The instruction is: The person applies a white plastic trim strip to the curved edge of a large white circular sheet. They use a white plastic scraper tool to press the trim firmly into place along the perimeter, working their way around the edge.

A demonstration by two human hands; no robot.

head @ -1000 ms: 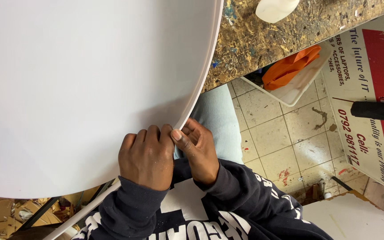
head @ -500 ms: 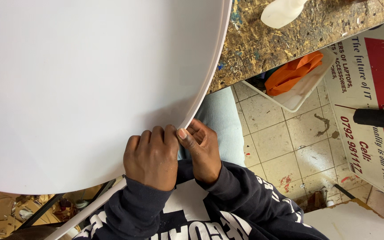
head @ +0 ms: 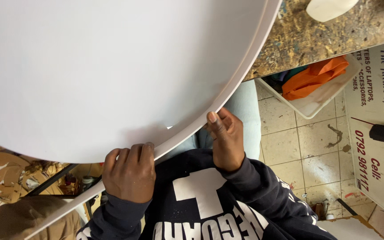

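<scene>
The left hand (head: 130,171) is curling its fingers over the near rim of a large round white panel (head: 112,75), gripping the edge from below with the knuckles bent. The right hand (head: 225,138) is sitting a little further along the same rim, its thumb pressing up against the edge while the other fingers are folding loosely behind it; the two hands are apart, not touching each other. A thin white strip (head: 192,138) is running along the curve of the panel's edge, passing under both hands and trailing off toward the lower left. The panel is filling most of the view, lying above the person's lap and reaching over the paint-spattered bench (head: 316,40) at the upper right. Dark sweatshirt sleeves (head: 263,191) are covering both forearms. Beside the bench, a white tray (head: 316,104) holding orange cloth (head: 314,78) is sitting on the tiled floor (head: 303,151), with a printed white sign (head: 378,146) just to its right. Cardboard scraps (head: 5,178) are lying at the lower left.
</scene>
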